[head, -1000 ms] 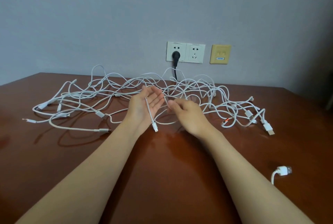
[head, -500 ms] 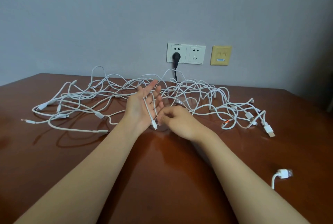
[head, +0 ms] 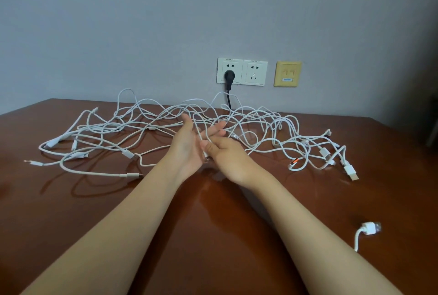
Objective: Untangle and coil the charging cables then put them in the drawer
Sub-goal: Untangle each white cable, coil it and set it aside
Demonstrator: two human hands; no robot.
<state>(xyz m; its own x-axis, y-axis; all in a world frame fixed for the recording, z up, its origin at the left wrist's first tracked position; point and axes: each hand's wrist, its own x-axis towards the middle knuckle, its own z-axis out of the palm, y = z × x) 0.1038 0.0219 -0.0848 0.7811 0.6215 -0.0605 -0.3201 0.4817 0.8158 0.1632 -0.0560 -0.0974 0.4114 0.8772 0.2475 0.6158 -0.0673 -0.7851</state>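
cable (head: pixel 200 136) along L hand (head: pixel 187 148), R hand (head: pixel 227 155) pinches

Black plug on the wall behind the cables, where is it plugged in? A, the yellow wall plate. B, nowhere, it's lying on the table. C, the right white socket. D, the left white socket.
D: the black plug sits in the left white socket, its dark cord dropping behind the table, while the right white socket and the yellow wall plate have nothing plugged in.
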